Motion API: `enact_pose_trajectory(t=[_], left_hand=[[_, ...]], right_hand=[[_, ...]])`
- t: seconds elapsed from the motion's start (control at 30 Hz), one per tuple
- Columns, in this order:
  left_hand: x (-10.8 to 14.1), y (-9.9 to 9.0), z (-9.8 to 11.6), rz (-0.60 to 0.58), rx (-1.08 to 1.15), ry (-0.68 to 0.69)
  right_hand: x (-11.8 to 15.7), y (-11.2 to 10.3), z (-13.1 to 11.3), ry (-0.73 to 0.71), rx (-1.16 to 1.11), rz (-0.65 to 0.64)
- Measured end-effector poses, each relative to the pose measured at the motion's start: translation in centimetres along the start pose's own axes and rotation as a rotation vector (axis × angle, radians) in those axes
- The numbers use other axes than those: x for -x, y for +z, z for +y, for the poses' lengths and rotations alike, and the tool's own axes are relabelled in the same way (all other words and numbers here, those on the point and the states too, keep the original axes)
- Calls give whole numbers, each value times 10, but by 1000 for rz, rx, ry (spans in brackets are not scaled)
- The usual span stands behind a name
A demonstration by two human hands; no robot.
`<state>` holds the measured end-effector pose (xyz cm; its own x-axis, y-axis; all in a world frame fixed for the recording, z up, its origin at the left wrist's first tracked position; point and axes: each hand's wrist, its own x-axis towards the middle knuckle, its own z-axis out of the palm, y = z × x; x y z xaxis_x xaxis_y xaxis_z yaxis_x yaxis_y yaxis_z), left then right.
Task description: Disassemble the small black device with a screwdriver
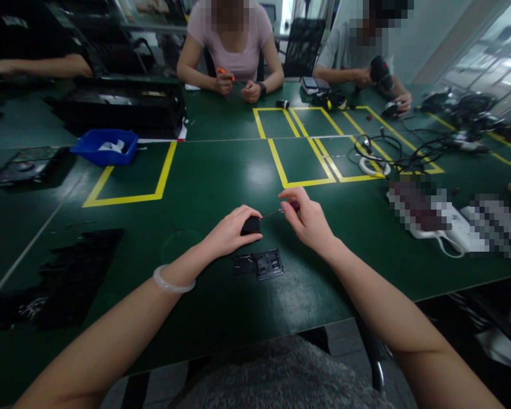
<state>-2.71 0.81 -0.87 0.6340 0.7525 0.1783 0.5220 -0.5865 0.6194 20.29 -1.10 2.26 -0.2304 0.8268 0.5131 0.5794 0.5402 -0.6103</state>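
My left hand [232,230] grips a small black box-shaped part [251,225] just above the green table, its thumb along the near side and its fingers over the far side. In my right hand [304,218] is a screwdriver [295,206] with a dark reddish handle. Its thin shaft points left, and the tip meets the right edge of the black part. Just below my left hand, two flat black plastic pieces [269,264] lie side by side on the table, with small metal bits on the left one.
Dark parts [80,278] lie in a pile at left. Beyond them are a blue tray [106,146], a drive-like device [29,165] and a long black housing [119,108]. Tangled cables [409,147] and a white power strip [455,227] occupy the right. Several people sit opposite, one holding an orange-handled tool [226,74].
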Motion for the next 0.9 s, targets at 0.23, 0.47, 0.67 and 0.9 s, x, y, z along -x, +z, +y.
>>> enact_pose_trajectory(t=[0.23, 0.47, 0.67, 0.9], left_hand=[[0, 0, -1, -1, 1, 2], [0, 0, 0, 0, 5, -2], [-1, 0, 0, -1, 4, -6], [0, 0, 0, -1, 2, -6]], right_hand=[[0, -1, 1, 4, 16, -19], [0, 0, 0, 2, 7, -4], [0, -1, 1, -4, 34, -22], [0, 0, 0, 7, 15, -2]])
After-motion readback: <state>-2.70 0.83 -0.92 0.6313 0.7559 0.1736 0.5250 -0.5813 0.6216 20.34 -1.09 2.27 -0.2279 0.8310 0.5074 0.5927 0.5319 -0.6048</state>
